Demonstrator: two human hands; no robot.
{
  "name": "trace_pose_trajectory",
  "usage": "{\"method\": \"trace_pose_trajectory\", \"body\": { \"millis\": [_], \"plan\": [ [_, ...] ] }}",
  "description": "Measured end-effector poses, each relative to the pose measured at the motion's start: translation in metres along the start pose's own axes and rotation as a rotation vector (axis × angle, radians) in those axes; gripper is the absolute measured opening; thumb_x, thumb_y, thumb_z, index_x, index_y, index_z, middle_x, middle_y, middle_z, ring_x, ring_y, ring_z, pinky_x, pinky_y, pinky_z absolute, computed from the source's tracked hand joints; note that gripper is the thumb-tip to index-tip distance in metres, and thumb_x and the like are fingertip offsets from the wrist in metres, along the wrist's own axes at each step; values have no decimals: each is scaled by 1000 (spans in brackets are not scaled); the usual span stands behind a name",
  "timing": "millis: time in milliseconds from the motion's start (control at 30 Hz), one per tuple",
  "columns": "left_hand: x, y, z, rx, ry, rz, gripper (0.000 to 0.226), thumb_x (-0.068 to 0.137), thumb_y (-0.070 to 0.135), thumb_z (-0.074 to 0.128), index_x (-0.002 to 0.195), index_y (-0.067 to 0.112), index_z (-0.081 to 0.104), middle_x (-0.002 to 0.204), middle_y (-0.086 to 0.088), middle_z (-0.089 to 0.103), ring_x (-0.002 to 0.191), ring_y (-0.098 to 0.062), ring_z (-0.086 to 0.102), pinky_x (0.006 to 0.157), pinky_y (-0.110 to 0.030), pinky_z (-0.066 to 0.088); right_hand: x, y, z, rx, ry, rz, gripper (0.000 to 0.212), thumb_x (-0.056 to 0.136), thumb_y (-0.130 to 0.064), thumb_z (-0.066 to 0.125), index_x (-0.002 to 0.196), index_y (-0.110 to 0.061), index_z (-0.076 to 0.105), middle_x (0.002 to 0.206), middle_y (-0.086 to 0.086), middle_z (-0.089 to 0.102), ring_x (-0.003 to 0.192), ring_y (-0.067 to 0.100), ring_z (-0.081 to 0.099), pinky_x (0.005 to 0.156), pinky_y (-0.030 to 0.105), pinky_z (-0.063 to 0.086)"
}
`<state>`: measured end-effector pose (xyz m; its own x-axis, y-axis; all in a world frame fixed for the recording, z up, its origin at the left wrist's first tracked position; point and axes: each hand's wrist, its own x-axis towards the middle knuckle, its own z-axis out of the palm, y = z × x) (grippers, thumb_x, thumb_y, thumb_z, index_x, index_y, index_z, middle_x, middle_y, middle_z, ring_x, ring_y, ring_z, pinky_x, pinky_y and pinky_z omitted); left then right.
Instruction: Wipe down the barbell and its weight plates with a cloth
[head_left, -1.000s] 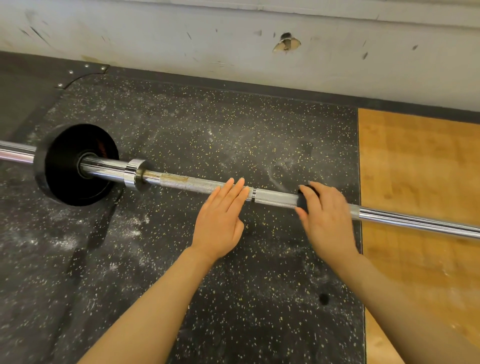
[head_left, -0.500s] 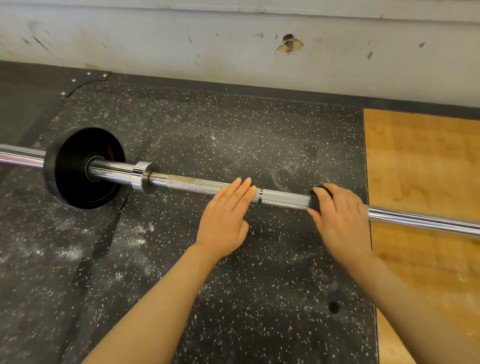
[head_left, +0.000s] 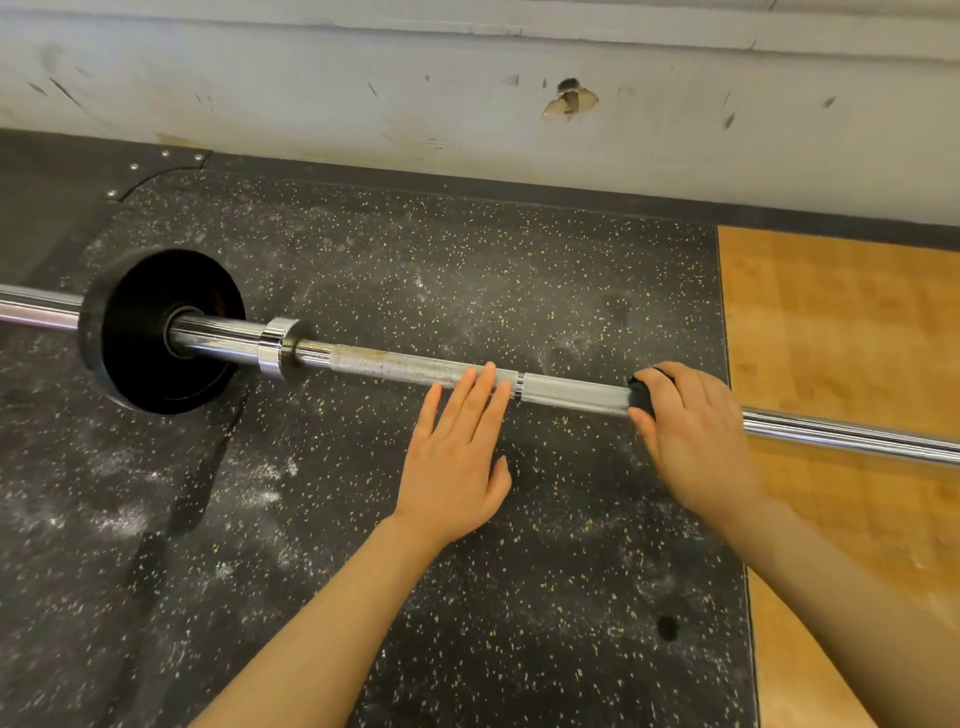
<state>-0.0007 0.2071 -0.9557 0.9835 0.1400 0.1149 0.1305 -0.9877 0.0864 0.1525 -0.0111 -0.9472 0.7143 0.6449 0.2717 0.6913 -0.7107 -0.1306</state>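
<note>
No readable text, label or number shows anywhere.

The right hand (head_left: 693, 436) with the small black cloth (head_left: 643, 397) slid a little along the shiny metal barbell (head_left: 571, 392), away from the left hand (head_left: 454, 457). The gap between them grew.

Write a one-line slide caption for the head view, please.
Right hand grips a black cloth around the barbell; left hand rests flat.
</note>
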Motion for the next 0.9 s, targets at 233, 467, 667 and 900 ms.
{"method": "trace_pose_trajectory", "body": {
  "millis": [233,467,667,900],
  "plan": [
    [23,-3,0,-48,23,-28,65,95,44,32,151,12,30,159,-5,23,148,-21,18,121,-44,8,19,3,-4,37,-82,37,38,96,-27,50,125,-5,57,122,15,56,108,36,52,94,47,41],
    [45,-7,0,-96,53,-40,62,99,48,28,150,13,33,158,-3,26,148,-20,18,121,-43,13,35,-32,10,92,67,-89,42,95,-26,53,129,-2,55,124,17,54,113,33,44,103,49,36],
    [61,-12,-2,-129,43,-29,60,98,42,27,149,13,35,158,-3,27,148,-20,19,121,-44,14,53,-38,21,33,47,-52,40,93,-27,53,128,-8,56,128,14,55,119,33,51,112,51,28],
    [75,-13,-5,-202,39,-27,63,91,35,26,148,10,37,156,-3,31,148,-21,19,122,-37,5,53,-16,17,26,75,53,40,95,-23,55,128,-1,56,126,19,56,117,38,51,111,51,30]
  ]
}}
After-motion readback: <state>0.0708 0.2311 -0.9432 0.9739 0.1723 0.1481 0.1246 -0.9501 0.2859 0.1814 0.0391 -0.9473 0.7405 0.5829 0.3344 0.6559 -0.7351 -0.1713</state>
